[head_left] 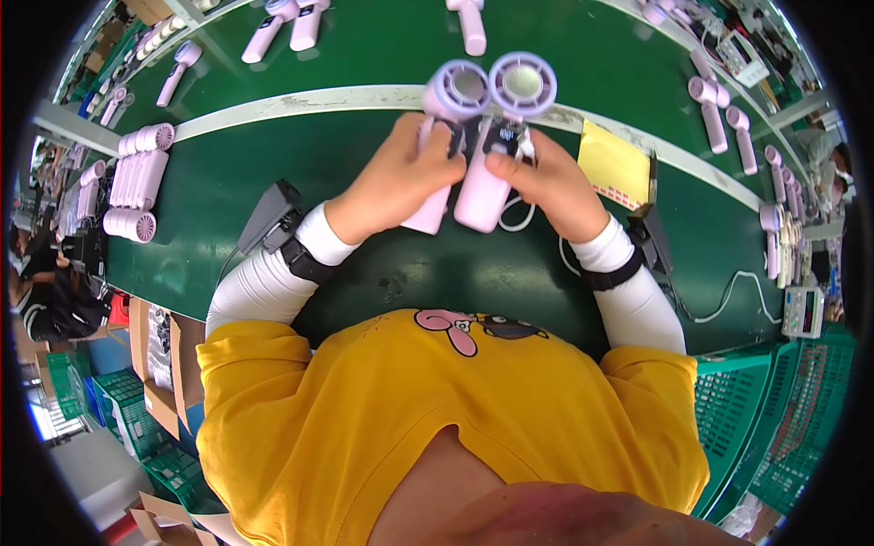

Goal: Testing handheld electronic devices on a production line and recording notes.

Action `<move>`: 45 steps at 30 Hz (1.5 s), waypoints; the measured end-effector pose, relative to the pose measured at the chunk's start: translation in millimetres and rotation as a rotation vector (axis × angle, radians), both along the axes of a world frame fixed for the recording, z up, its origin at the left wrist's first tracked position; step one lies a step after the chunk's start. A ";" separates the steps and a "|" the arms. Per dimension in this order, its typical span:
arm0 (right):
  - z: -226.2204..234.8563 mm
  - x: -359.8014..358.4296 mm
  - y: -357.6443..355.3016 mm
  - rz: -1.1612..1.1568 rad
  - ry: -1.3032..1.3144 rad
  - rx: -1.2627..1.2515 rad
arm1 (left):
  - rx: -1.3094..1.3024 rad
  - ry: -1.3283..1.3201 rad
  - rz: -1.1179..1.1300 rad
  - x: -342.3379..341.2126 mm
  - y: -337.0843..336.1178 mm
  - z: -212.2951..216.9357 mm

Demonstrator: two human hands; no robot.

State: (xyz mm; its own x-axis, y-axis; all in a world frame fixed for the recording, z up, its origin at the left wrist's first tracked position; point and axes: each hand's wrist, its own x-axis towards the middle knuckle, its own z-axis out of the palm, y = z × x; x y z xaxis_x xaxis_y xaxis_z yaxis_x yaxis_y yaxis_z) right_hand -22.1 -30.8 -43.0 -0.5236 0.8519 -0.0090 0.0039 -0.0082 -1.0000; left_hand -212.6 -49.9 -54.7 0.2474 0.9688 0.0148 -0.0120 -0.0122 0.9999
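Two pink handheld fans are held side by side over the green table, heads pointing away from me. My left hand (407, 173) is wrapped round the handle of the left fan (458, 88), its thumb near the dark panel. The right fan (484, 193) is gripped by my right hand (553, 178), with the thumb on the handle beside a small lit dark display. A white cable (519, 218) loops below my right hand. What the fingers under both handles do is hidden.
A row of pink fans (138, 182) lies at the left. Yellow paper (614, 164) is at the right. More fans (472, 27) lie beyond the pale rail (300, 100). A small meter (803, 311) sits at the right edge; green crates (737, 409) and a carton (187, 359) stand below the table.
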 end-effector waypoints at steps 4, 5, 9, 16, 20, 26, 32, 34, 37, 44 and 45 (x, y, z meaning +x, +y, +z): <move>-3.1 -3.7 -2.5 0.029 -0.150 -0.032 | 0.270 0.561 0.073 -3.1 6.9 -13.8; -8.1 -2.9 0.1 0.033 -0.210 -0.016 | 0.303 0.717 0.017 -2.5 4.4 -10.9; -28.3 -3.8 4.7 0.003 -0.423 0.135 | 0.424 0.950 0.057 -1.1 -3.0 -2.6; -3.9 8.5 -1.1 -0.116 -0.907 0.418 | 0.298 0.785 0.004 -46.5 48.2 14.8; 40.5 29.1 -6.4 0.143 -0.843 0.386 | 0.613 1.191 0.754 -100.1 139.8 -22.7; 90.6 44.9 -26.6 0.287 -0.555 0.472 | 0.417 1.369 1.056 -130.8 231.1 -41.8; 96.0 50.7 -29.3 0.301 -0.511 0.467 | 0.322 1.613 0.908 -138.9 236.9 -28.7; 97.6 50.7 -29.0 0.310 -0.511 0.409 | 0.286 1.596 0.906 -141.2 237.6 -29.1; 79.2 39.8 -23.4 0.330 -0.409 0.453 | 0.237 1.556 0.903 -149.8 241.8 -27.1; 60.0 24.3 -21.8 0.307 -0.309 0.536 | 0.126 1.364 0.935 -151.9 227.7 -30.0; 57.7 23.8 -23.7 0.236 -0.266 0.537 | 0.130 1.363 0.935 -146.1 218.5 -27.3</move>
State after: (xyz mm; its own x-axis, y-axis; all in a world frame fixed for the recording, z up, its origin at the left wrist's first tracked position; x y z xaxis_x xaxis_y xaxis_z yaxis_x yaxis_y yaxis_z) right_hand 1.7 -54.5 14.7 -0.7359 0.6362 0.2317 0.1925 0.5247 -0.8292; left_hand -358.7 168.5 -82.0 -0.4832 0.7901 0.3771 0.8740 0.4100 0.2609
